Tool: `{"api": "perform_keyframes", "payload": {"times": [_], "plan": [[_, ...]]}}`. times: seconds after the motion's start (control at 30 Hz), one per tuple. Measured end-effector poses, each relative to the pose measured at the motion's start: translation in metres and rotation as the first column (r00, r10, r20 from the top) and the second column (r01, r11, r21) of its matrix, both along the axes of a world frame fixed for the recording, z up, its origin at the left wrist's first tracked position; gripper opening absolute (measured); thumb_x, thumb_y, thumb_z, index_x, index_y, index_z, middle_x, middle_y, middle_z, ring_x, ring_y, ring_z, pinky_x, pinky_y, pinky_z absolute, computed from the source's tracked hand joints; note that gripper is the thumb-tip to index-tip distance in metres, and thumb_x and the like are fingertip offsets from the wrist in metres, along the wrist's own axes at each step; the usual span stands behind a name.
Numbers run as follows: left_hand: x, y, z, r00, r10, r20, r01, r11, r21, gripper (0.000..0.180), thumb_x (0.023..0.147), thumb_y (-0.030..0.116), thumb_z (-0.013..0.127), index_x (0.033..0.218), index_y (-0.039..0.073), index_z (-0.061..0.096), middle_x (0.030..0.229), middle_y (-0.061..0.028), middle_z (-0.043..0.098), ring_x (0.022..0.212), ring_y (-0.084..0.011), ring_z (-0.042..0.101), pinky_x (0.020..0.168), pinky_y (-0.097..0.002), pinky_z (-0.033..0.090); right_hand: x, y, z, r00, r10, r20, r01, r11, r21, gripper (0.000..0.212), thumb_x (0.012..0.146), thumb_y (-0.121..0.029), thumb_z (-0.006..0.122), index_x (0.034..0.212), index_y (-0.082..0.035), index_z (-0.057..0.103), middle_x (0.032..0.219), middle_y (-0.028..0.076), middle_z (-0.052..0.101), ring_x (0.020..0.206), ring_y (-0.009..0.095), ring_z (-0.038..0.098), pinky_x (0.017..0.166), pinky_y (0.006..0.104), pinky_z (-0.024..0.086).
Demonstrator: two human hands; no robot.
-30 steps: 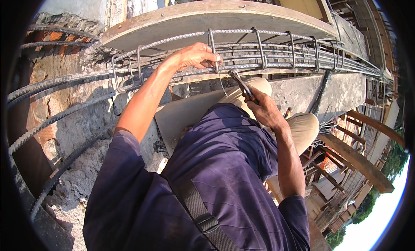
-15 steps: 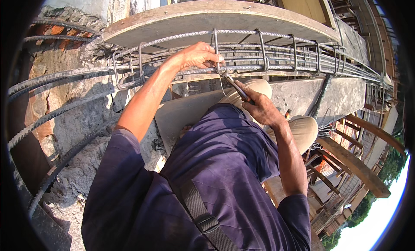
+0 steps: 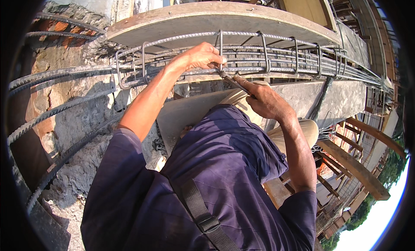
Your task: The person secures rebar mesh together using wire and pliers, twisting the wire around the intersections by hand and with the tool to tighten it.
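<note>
A long cage of steel rebar (image 3: 242, 70) runs across in front of me, with square stirrups around its bars. My left hand (image 3: 201, 58) reaches over the near bar, its fingers closed around the lower part of a stirrup (image 3: 221, 41). In my right hand (image 3: 269, 100) is a pair of pincers (image 3: 234, 81), gripped by the dark handles. Their head meets the near bar where that stirrup crosses it, just below my left fingertips. Any tie wire at the jaws is too small to make out.
A wooden formwork board (image 3: 225, 18) stands behind the cage. On the near side lies a concrete-grey ledge (image 3: 341, 97). Thick rebar (image 3: 56, 117) curves out at left over broken concrete (image 3: 82, 173). Timber beams (image 3: 354, 169) jut out at lower right above a drop.
My right hand has shifted slightly right and up, and the pincers now lie flatter with their head against the bar. The left hand stays at the same stirrup.
</note>
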State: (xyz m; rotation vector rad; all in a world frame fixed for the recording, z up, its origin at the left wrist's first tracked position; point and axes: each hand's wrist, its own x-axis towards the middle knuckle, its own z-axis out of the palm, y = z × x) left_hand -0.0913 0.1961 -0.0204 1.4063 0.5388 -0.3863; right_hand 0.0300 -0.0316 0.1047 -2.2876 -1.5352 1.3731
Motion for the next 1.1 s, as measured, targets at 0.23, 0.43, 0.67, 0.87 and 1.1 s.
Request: {"api": "perform_keyframes", "payload": {"times": [0.23, 0.43, 0.67, 0.87, 1.1], "plan": [[-0.002, 0.001, -0.001, 0.999, 0.026, 0.031, -0.026, 0.999, -0.021, 0.036, 0.092, 0.034, 0.072, 0.109, 0.002, 0.074, 0.105, -0.0106, 0.074, 0.098, -0.0204, 0.07, 0.088, -0.0408, 0.055, -0.014, -0.014, -0.014, 0.992, -0.005, 0.123, -0.007, 0.995, 0.098, 0.059, 0.097, -0.009, 0.047, 0.154, -0.018, 0.037, 0.105, 0.022, 0.067, 0.096, 0.036, 0.068, 0.085, 0.0468, 0.054], [-0.007, -0.038, 0.051, 0.975, 0.187, 0.119, -0.207, 0.576, 0.791, 0.041, 0.087, 0.025, 0.073, 0.122, 0.003, 0.067, 0.098, -0.014, 0.072, 0.096, -0.0277, 0.068, 0.085, -0.0428, 0.056, 0.013, 0.008, -0.008, 0.982, -0.107, -0.153, 0.084, 0.985, -0.149, 0.02, 0.102, -0.02, 0.053, 0.107, 0.0, 0.056, 0.079, 0.008, 0.065, 0.069, 0.016, 0.063, 0.065, 0.0335, 0.053], [-0.013, -0.133, 0.045, 0.863, -0.298, 0.407, -0.21, 0.523, 0.826, 0.097, 0.074, 0.009, 0.075, 0.157, 0.016, 0.026, 0.124, -0.0136, 0.055, 0.114, -0.033, 0.053, 0.103, -0.0483, 0.038, 0.046, 0.038, 0.01, 0.82, -0.374, -0.433, 0.139, 0.864, -0.483, 0.028, 0.096, -0.024, 0.067, 0.103, 0.002, 0.064, 0.086, 0.013, 0.071, 0.079, 0.017, 0.07, 0.066, 0.0334, 0.057], [0.008, -0.138, 0.023, 0.815, -0.041, 0.579, -0.499, 0.459, 0.735, 0.033, 0.081, 0.019, 0.072, 0.108, 0.01, 0.055, 0.098, -0.01, 0.055, 0.094, -0.0283, 0.055, 0.083, -0.0434, 0.044, 0.001, 0.008, 0.078, 0.715, 0.332, 0.615, -0.436, 0.9, 0.02, 0.061, 0.077, -0.016, 0.077, 0.13, -0.003, 0.05, 0.101, 0.013, 0.065, 0.097, 0.029, 0.064, 0.087, 0.0404, 0.049], [0.029, -0.121, 0.039, 0.759, 0.253, 0.6, -0.607, 0.611, 0.509, 0.024, 0.083, 0.023, 0.072, 0.091, 0.006, 0.057, 0.078, -0.0137, 0.064, 0.071, -0.0363, 0.064, 0.063, -0.0463, 0.048, 0.028, 0.054, 0.078, 0.532, 0.303, 0.79, -0.592, 0.801, 0.092, 0.01, 0.085, -0.007, 0.062, 0.093, -0.001, 0.063, 0.086, 0.014, 0.066, 0.09, 0.028, 0.066, 0.085, 0.0413, 0.047]]}}
